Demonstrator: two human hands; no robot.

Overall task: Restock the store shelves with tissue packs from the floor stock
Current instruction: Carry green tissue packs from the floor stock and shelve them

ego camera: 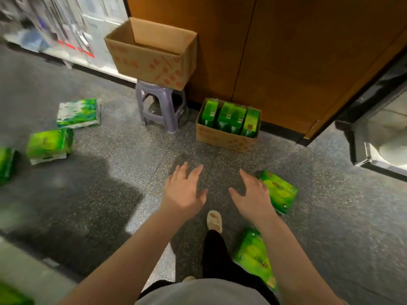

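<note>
Tissue packs lie scattered over the speckled floor [110, 172], and you hold neither hand on any of them. Your left hand [184, 192] hangs above the floor with its fingers spread and straight, holding nothing. Your right hand [253, 194] is spread the same way, empty, and overlaps the near edge of a green pack [279, 191]; you cannot tell whether it touches. A second pack [253, 256] lies just beside your right forearm, near your slippered foot [214, 220].

Between your hands and the wooden wall panel [286, 51] the floor is bare. Three more packs lie well apart to your left: one [78, 113], one [49, 143] and one cut off by the frame edge [6, 164].

Against the wall a small carton [226, 140] stands on the floor with green packs [230, 116] packed upright inside it. A larger open carton [154, 60] rests on a purple stool [160, 106]; you cannot see what it holds.
</note>
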